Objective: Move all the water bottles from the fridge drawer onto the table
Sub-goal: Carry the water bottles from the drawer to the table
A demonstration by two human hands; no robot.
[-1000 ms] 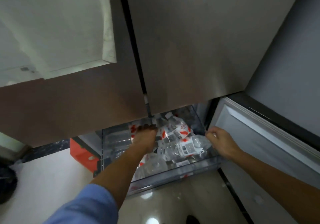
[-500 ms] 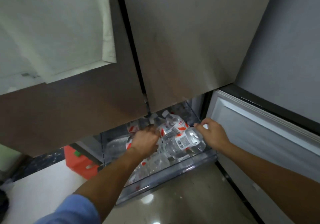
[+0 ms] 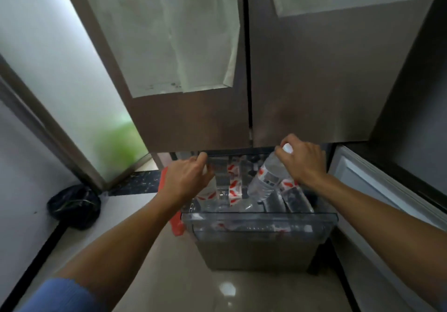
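The clear fridge drawer [image 3: 258, 222] stands pulled out below the fridge doors, with several clear water bottles with red-and-white labels [image 3: 233, 186] lying inside. My right hand [image 3: 302, 161] grips one water bottle [image 3: 266, 178] by its white-capped neck, tilted, its base still down among the others. My left hand [image 3: 186, 178] is closed around the top of another bottle [image 3: 205, 192] at the drawer's left side; most of that bottle is hidden under the hand.
The closed fridge doors [image 3: 290, 82] with taped papers hang right above the drawer. An open lower door [image 3: 377, 190] flanks the right. A red object [image 3: 176, 224] sits at the drawer's left, a dark bag [image 3: 75, 206] lies on the floor left, and a glass door [image 3: 72, 94] stands behind.
My view has shifted to face the drawer squarely. The right hand has lifted its bottle by the neck from lying flat to tilted upright. The left hand has moved to the drawer's left side.
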